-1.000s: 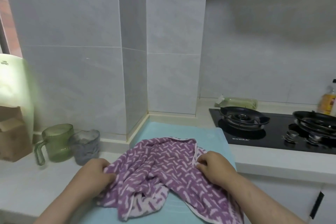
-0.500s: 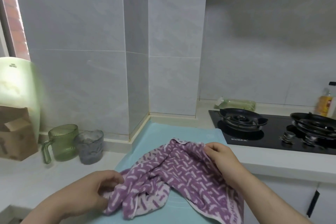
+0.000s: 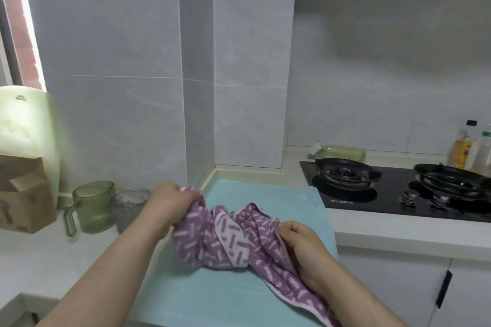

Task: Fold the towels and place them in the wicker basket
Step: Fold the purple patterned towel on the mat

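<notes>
1. In the last half second the left hand (image 3: 172,203) has gone from the near side of the teal mat (image 3: 239,297) up to its far left corner, taking one end of the towel with it. The right hand (image 3: 301,243) has drawn back from the far side toward the mat's right edge.
2. The purple towel (image 3: 225,239) lies bunched and twisted across the middle of the mat, strung between the two hands. Its tail runs under the right forearm toward the near right corner.
3. The left fingers are clenched round one end of the cloth, with a pale hem poking out above the knuckles. The right fingers are curled into the other end, thumb on top (more a pinch than a fist, as far as I can judge).
4. The step in hand looks like opening the towel out; no fold has been made yet.
5. The next move probably calls for drawing the hands apart to undo the twist, finding the corners, and laying the cloth flat on the mat.
6. No wicker basket or second towel is in view. The bottom of the frame cuts off the towel's tail, and the layers in the bunch cannot be counted. A green mug (image 3: 94,207) and a grey cup (image 3: 127,207) stand just off the mat's left edge, and a gas hob (image 3: 345,200) lies past its right edge.
</notes>
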`<state>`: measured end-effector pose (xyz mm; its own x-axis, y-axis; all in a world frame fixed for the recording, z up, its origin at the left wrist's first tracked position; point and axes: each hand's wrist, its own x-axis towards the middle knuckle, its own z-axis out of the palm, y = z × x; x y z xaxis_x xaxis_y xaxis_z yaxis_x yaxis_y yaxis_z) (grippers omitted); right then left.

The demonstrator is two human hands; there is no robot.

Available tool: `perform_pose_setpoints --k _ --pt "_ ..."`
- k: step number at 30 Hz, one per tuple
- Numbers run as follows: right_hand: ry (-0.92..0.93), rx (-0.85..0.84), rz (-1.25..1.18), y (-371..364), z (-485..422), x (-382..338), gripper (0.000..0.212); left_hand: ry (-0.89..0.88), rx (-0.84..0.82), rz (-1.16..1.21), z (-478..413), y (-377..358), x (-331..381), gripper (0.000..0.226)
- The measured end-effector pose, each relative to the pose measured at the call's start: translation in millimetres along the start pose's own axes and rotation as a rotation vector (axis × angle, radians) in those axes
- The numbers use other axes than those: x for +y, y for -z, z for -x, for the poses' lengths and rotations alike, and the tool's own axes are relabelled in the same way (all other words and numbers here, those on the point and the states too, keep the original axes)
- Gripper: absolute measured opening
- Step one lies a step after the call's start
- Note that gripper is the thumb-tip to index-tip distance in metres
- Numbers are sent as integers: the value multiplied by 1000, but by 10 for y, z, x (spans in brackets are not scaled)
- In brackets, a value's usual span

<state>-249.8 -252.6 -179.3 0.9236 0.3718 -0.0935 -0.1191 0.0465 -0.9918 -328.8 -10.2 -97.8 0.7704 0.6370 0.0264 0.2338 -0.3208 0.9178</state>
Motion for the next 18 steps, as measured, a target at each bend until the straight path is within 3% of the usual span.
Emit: perform_pose_setpoints --k 3,5,6,10,12,14,16,18 --pt "-4 19 17 -23 5 43 19 124 -346 184 0 -271 -99 22" --pt "-3 41 47 -19 0 74 21 54 -490 208 34 -374 -206 21" --pt "2 42 59 -16 5 86 22 -16 -496 178 55 -381 -251 23" --pt "27 46 89 -7 14 120 22 -249 -262 -159 103 -335 -423 37" --pt "37 52 93 -22 30 116 18 -257 -298 -298 191 -345 -483 45" --pt "48 61 67 -52 36 104 11 -242 -334 -308 274 -388 -510 48" --pt "59 79 52 -54 12 102 28 -267 -325 -232 359 -432 -445 41" --pt "63 75 -31 -48 18 78 30 -295 -310 -126 365 -508 -411 49"
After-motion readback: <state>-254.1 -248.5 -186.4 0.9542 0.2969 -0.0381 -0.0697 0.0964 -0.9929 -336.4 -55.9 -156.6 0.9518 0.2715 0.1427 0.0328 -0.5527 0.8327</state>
